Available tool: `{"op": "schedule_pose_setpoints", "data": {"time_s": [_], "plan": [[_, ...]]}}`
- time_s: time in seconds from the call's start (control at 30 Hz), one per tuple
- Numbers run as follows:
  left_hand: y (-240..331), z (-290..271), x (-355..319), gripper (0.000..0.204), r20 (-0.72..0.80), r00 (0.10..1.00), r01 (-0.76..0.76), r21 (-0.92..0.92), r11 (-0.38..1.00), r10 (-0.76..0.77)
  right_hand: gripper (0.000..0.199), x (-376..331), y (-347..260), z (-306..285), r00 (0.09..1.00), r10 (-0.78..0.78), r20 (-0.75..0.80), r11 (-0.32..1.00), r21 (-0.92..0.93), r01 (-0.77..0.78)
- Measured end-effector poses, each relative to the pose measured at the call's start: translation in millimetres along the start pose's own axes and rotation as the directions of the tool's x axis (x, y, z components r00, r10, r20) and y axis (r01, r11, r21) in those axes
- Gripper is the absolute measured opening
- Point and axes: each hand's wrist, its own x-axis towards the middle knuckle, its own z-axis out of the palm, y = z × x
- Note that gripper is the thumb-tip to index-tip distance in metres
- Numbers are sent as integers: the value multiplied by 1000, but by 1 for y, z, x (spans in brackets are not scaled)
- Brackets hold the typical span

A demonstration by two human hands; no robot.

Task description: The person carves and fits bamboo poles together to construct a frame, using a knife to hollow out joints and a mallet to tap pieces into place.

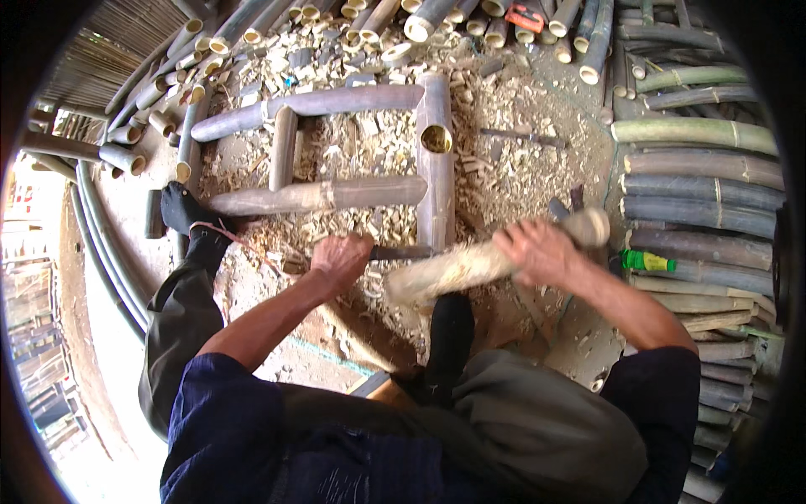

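Note:
A frame of thick brown bamboo poles (319,195) lies on the ground in front of me. Its right upright pole (436,181) has a round hole (437,139) cut in its upper side. My left hand (342,262) is closed around a chisel (401,252), whose dark blade points right and reaches the near end of that upright; whether its tip touches is unclear. Gripped in my right hand (537,252) is a pale wooden mallet (457,270), a thick round club blurred by motion. Its worn head lies just right of and below the blade.
Wood chips (353,151) cover the ground. Cut bamboo lengths (705,172) line the right side, with more bamboo (428,21) at the far edge. A long thin tool (525,136), a red-orange tool (525,17) and a green bottle (646,261) lie around. My left foot (180,208) is against the frame.

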Motion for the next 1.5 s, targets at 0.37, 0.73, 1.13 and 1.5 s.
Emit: {"op": "schedule_pose_setpoints", "data": {"time_s": [0.37,0.73,1.13,1.5], "plan": [[1,5,-2,15,-14,999,32,46,998,-31,57,4,-33,-40,988,61,140,998,-10,-60],[-4,5,-5,24,-72,997,23,59,998,-19,55,9,-35,-39,940,-273,-206,919,234,318],[0,-5,3,14,-82,996,36,108,994,-27,68,9,-6,-11,936,-235,-262,964,57,258],[3,-5,10,13,8,999,37,56,998,-37,65,16,10,-11,994,-78,-74,995,58,83]]}}
